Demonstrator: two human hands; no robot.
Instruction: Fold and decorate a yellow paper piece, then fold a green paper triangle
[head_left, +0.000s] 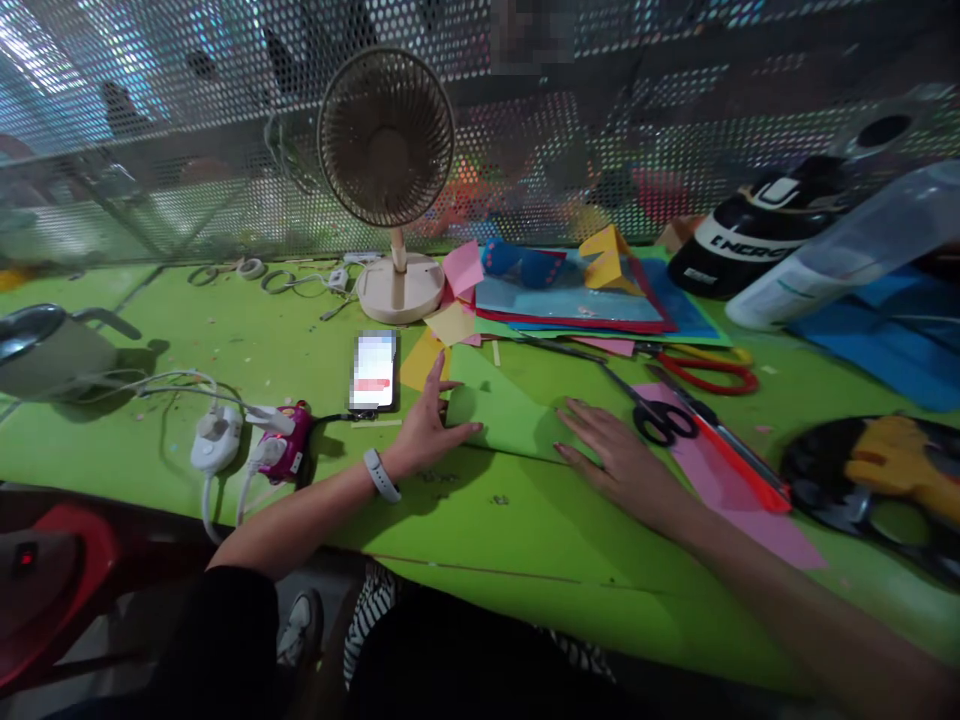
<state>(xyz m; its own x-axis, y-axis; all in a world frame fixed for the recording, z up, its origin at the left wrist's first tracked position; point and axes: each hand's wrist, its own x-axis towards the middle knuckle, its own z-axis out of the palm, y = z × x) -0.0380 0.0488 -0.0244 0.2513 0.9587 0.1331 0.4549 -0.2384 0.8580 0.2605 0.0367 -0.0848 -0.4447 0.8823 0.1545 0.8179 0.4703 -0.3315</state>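
Note:
A light green sheet of paper (510,410), which looks folded, lies on the green table between my two hands. My left hand (429,425) rests at the sheet's left edge with its fingers spread, the thumb on the paper. On the right side, my right hand (611,445) lies flat over the paper's corner, fingers stretched out. Just beyond that hand are black-handled scissors (664,420) and a pink paper strip (712,470). A yellow paper piece (421,365) lies behind my left hand, beside a lit phone (374,370).
A fan (401,285) stands at the back, left of stacked coloured sheets (555,300). Plugged power adapters (285,445) and cables lie left. Red-handled scissors (709,370), a red cutter (750,475), a black bottle (739,245), a clear bottle (825,260) and a black round tray (817,470) occupy the right.

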